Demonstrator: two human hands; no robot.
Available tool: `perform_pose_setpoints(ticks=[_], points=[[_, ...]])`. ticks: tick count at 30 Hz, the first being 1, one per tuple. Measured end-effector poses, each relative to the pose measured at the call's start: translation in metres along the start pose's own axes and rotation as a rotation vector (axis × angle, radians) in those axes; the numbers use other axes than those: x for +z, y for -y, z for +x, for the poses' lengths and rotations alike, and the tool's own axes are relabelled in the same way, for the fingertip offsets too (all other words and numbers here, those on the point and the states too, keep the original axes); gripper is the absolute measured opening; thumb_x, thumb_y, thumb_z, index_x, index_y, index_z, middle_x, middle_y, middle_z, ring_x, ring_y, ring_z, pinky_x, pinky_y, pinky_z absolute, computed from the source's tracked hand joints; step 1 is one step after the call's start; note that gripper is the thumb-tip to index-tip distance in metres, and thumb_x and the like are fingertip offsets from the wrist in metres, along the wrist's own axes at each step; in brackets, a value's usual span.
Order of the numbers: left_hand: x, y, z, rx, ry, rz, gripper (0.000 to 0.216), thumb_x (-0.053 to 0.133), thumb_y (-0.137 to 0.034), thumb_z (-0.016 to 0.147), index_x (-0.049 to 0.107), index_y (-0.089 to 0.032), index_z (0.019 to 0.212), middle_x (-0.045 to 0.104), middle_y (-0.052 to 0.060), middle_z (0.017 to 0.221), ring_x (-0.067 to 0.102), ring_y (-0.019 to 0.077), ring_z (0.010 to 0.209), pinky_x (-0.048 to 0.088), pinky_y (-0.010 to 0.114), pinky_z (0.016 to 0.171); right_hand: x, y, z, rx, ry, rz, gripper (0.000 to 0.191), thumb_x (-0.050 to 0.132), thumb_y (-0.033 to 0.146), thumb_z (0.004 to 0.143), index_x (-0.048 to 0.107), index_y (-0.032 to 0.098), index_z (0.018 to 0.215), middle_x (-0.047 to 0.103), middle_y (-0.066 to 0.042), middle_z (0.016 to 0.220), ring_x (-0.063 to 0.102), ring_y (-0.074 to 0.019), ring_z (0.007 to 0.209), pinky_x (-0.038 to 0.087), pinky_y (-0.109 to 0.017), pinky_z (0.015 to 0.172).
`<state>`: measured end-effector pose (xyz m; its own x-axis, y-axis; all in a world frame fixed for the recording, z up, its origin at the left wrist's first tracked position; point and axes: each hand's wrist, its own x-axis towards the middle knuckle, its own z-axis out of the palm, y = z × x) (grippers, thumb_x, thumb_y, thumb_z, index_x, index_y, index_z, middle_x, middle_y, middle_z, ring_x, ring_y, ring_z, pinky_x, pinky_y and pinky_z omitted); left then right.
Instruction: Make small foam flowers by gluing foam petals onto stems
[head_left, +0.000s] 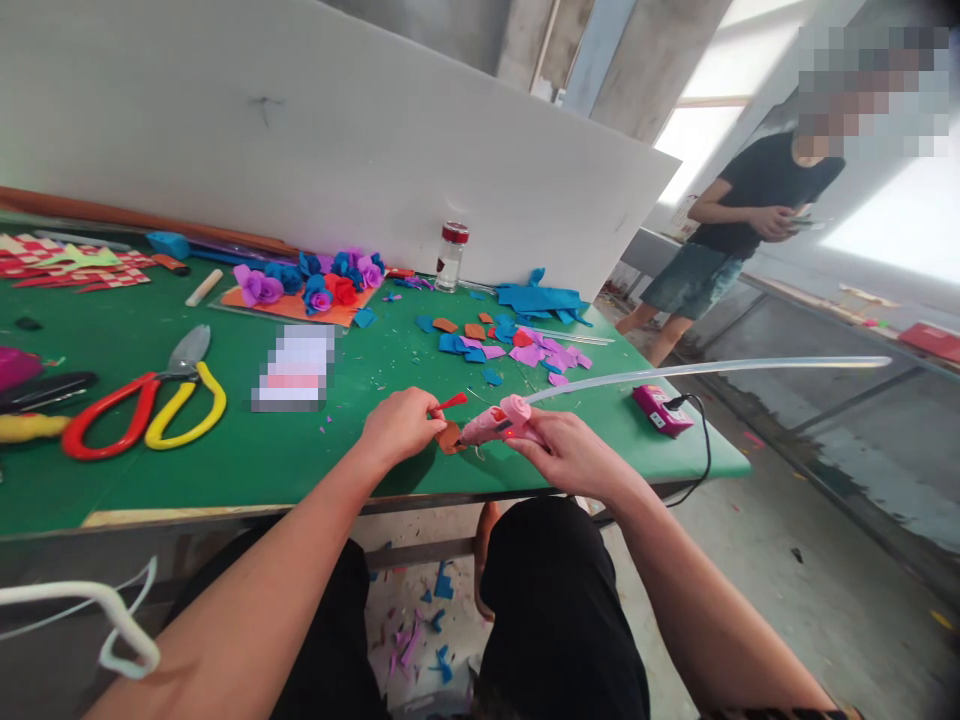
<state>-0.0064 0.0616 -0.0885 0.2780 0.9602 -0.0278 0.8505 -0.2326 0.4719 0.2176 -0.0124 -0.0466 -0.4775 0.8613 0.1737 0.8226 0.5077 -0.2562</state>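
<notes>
My left hand [405, 425] is closed over the table's front part, pinching a small red piece [454, 400], narrow and flared at its tip. Just below those fingers is an orange-brown paper petal [450, 438]; whether the fingers also grip it I cannot tell. Wrapped around a pink hot glue gun [491, 425] is my right hand [574, 450]. The gun's nozzle points left, at or very close to the petal. From its back a long clear glue stick [712, 370] sticks out to the right.
Purple, blue and orange paper pieces [551, 350] lie beyond the gun. Paper flowers [322, 280], a red-lidded jar [452, 257] and red-and-yellow-handled shears [180, 390] are on the green table [247, 470]. A magenta power box [662, 410] sits right. Another person [750, 200] stands behind.
</notes>
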Motion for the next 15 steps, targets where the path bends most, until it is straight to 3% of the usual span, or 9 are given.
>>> perform_pose_setpoints(ticks=[10, 15], points=[[-0.0014, -0.0012, -0.0002, -0.01, -0.003, -0.002, 0.016, 0.058, -0.03, 0.07, 0.072, -0.024, 0.075, 0.071, 0.003, 0.073, 0.063, 0.0196, 0.069, 0.031, 0.026, 0.052, -0.0023, 0.0, 0.0004, 0.017, 0.007, -0.01, 0.022, 0.043, 0.027, 0.095, 0.062, 0.016, 0.088, 0.064, -0.007, 0.084, 0.056, -0.0184, 0.073, 0.036, -0.028, 0.069], [-0.0021, -0.0023, -0.001, -0.011, 0.01, 0.012, 0.019, 0.056, -0.029, 0.07, 0.073, -0.025, 0.076, 0.071, 0.003, 0.073, 0.062, 0.0199, 0.067, 0.03, 0.027, 0.052, -0.0051, 0.001, -0.0002, 0.019, 0.015, -0.012, 0.022, 0.044, 0.028, 0.094, 0.06, 0.016, 0.084, 0.061, -0.005, 0.076, 0.053, -0.0165, 0.067, 0.033, -0.026, 0.064]])
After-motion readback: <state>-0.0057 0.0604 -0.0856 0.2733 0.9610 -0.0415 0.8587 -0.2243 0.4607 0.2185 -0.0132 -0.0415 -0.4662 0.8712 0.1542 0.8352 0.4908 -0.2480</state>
